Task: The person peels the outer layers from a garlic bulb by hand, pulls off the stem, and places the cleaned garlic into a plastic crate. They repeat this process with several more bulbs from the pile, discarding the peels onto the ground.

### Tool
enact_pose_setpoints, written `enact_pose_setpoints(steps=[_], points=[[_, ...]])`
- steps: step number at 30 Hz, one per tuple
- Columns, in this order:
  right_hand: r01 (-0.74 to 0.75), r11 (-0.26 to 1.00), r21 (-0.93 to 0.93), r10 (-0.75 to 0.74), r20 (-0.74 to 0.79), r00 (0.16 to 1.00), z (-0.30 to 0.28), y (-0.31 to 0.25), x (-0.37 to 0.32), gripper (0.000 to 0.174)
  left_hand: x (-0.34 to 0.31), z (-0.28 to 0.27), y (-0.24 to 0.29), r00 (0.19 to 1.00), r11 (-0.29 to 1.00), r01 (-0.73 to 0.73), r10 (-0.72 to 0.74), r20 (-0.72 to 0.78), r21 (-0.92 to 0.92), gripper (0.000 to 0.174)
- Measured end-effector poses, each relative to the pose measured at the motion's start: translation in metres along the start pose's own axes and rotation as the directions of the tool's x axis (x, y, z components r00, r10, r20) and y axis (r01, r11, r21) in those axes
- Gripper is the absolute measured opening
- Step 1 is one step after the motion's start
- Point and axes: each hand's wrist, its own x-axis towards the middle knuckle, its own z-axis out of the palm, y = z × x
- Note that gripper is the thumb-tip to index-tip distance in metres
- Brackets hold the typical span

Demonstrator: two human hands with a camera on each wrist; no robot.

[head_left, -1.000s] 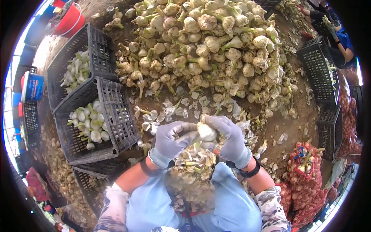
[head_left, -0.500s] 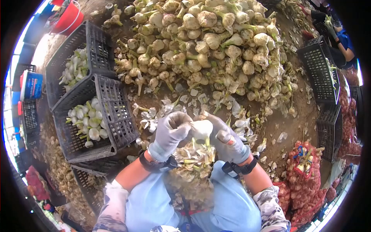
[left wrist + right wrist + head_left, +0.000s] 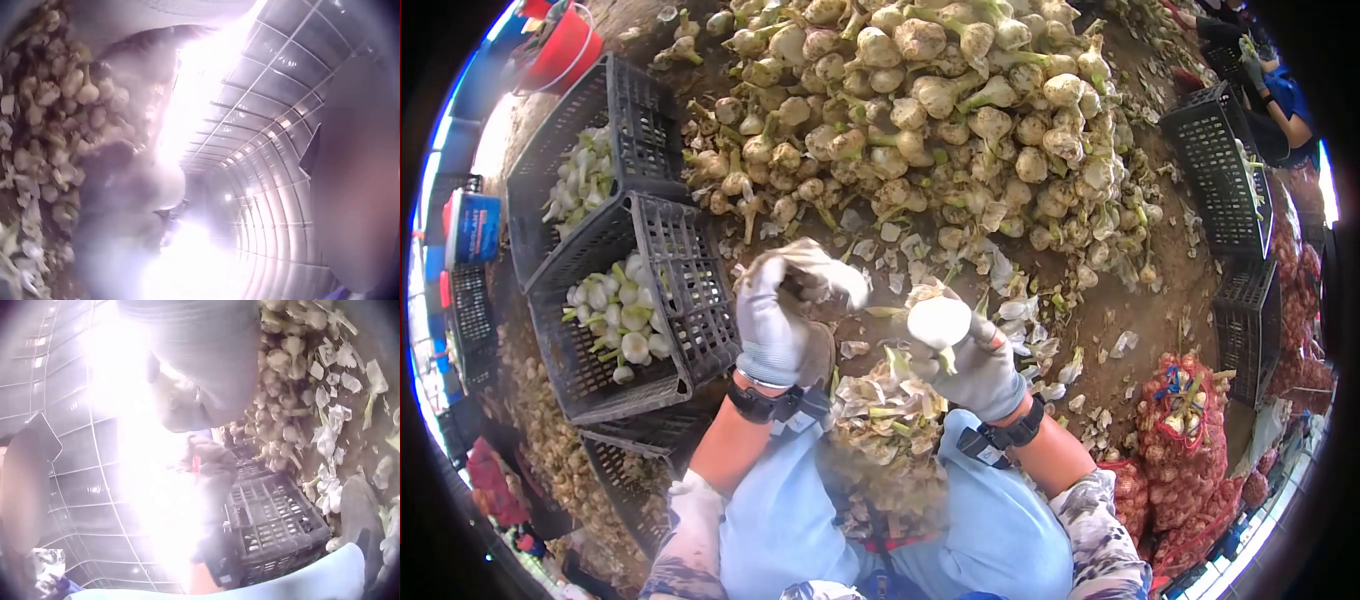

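Note:
My gloved right hand point(image 3: 985, 375) holds a white, peeled garlic bulb point(image 3: 940, 322) up in front of my knees, with its short green stem pointing down. Papery skin point(image 3: 925, 293) shows at the bulb's far edge. To the left, apart from the bulb, is my gloved left hand point(image 3: 778, 305), its fingers loosely bent and soiled brown at the tips. Motion and glare blur that hand in the left wrist view. Below the hands, between my legs, lies a heap of garlic peelings point(image 3: 890, 405).
A large pile of unpeeled garlic point(image 3: 920, 110) rises ahead. Black crates point(image 3: 690, 290) with white bulbs point(image 3: 620, 310) stand at left, another crate point(image 3: 1215, 170) at right. Red net sacks point(image 3: 1185, 440) of garlic sit at right. A person point(image 3: 1285, 110) works at far right.
Both hands were together at the garlic bulb; the left hand has parted from it and moved left. The right hand keeps the bulb, now turned with its white rounded side up.

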Motion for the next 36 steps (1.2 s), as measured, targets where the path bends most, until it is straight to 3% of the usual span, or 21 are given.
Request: enact_pose_setpoints(steps=[1, 3, 4, 5, 8, 10, 11, 14, 15, 17, 19, 20, 21, 24, 25, 26, 28, 30, 32, 34, 36], points=[[-0.029, 0.997, 0.076, 0.028, 0.006, 1.000, 0.001, 0.000, 0.001, 0.068, 0.002, -0.005, 0.001, 0.998, 0.999, -0.007, 0.004, -0.066, -0.054, 0.028], [-0.001, 0.999, 0.038, 0.008, -0.181, 0.983, 0.015, 0.000, -0.001, 0.066, 0.000, -0.007, 0.005, 0.991, 0.928, -0.117, 0.131, -0.015, 0.353, 0.048], [0.009, 1.000, 0.017, -0.005, -0.270, 0.963, 0.021, 0.000, 0.000, 0.065, -0.005, 0.005, 0.006, 0.965, 0.788, -0.181, 0.257, -0.048, 0.589, 0.059], [0.009, 0.999, 0.030, 0.000, -0.289, 0.957, 0.018, 0.000, 0.002, 0.063, -0.005, 0.000, -0.002, 0.898, 0.539, -0.362, 0.420, 0.130, 0.760, 0.081], [0.000, 0.929, -0.370, -0.092, -0.229, 0.969, 0.013, 0.008, 0.011, 0.062, -0.034, 0.027, -0.011, 0.759, 0.388, -0.650, 0.380, 0.529, 0.653, 0.090], [0.037, 0.831, -0.555, -0.119, -0.112, 0.987, 0.021, 0.024, 0.016, 0.062, -0.035, 0.029, -0.017, 0.636, 0.225, -0.766, 0.125, 0.762, 0.602, 0.088], [0.017, 0.726, -0.687, -0.095, -0.076, 0.993, 0.020, 0.023, 0.014, 0.063, -0.036, 0.025, -0.020, 0.699, 0.441, -0.635, -0.021, 0.715, 0.634, 0.081], [-0.048, 0.268, -0.962, -0.066, -0.068, 0.995, 0.020, -0.006, 0.010, 0.058, -0.030, 0.011, -0.021, 0.891, 0.734, -0.383, 0.133, 0.434, 0.561, 0.075], [0.124, -0.230, -0.965, -0.271, 0.186, 0.944, 0.002, -0.014, 0.023, 0.047, -0.025, 0.005, -0.011, 0.867, 0.637, -0.490, 0.286, 0.407, 0.596, 0.070], [-0.155, -0.832, -0.533, -0.414, 0.409, 0.813, -0.033, -0.054, 0.047, 0.052, -0.007, -0.004, 0.057, 0.730, 0.443, -0.610, 0.636, 0.249, 0.657, 0.066], [-0.453, -0.783, -0.427, -0.563, 0.177, 0.807, -0.044, -0.068, 0.071, 0.058, 0.012, -0.006, 0.130, 0.764, 0.678, -0.544, 0.644, -0.042, 0.495, 0.056], [-0.586, -0.733, -0.344, -0.636, 0.041, 0.771, -0.036, -0.069, 0.077, 0.059, 0.032, -0.018, 0.159, 0.619, 0.575, -0.637, 0.779, -0.105, 0.513, 0.046], [-0.578, -0.749, -0.324, -0.615, 0.013, 0.789, -0.055, -0.082, 0.082, 0.058, 0.052, -0.043, 0.183, 0.575, 0.535, -0.657, 0.812, -0.106, 0.532, 0.044], [-0.493, -0.782, -0.381, -0.547, 0.039, 0.836, -0.100, -0.105, 0.103, 0.053, 0.059, -0.070, 0.178, 0.701, 0.737, -0.591, 0.671, -0.243, 0.329, 0.044], [-0.426, -0.774, -0.468, -0.529, 0.109, 0.841, -0.090, -0.099, 0.097, 0.050, 0.041, -0.036, 0.153, 0.711, 0.724, -0.588, 0.675, -0.196, 0.362, 0.042], [-0.371, -0.762, -0.531, -0.526, 0.173, 0.833, -0.083, -0.096, 0.085, 0.048, 0.029, -0.036, 0.130, 0.857, 0.761, -0.474, 0.514, 0.033, 0.443, 0.046], [-0.256, -0.722, -0.643, -0.489, 0.213, 0.846, -0.039, -0.070, 0.065, 0.032, 0.011, -0.019, 0.051, 0.924, 0.847, -0.355, 0.254, 0.286, 0.395, 0.062], [-0.012, -0.121, -0.993, -0.385, 0.036, 0.922, 0.006, -0.042, 0.053, 0.018, -0.005, -0.009, 0.002, 0.859, 0.602, -0.439, 0.062, 0.508, 0.667, 0.082], [-0.074, 0.224, -0.972, -0.282, -0.137, 0.950, 0.029, -0.023, 0.043, 0.018, -0.021, 0.004, -0.029, 0.862, 0.740, -0.289, -0.075, 0.502, 0.607, 0.078], [0.007, 0.294, -0.956, -0.261, -0.073, 0.963, 0.034, -0.016, 0.039, 0.026, -0.031, 0.011, -0.025, 0.866, 0.761, -0.211, -0.146, 0.478, 0.614, 0.074], [0.107, 0.667, -0.738, -0.272, -0.106, 0.957, 0.049, 0.003, 0.037, 0.030, -0.038, 0.018, -0.018, 0.877, 0.795, -0.179, -0.138, 0.460, 0.580, 0.069]])
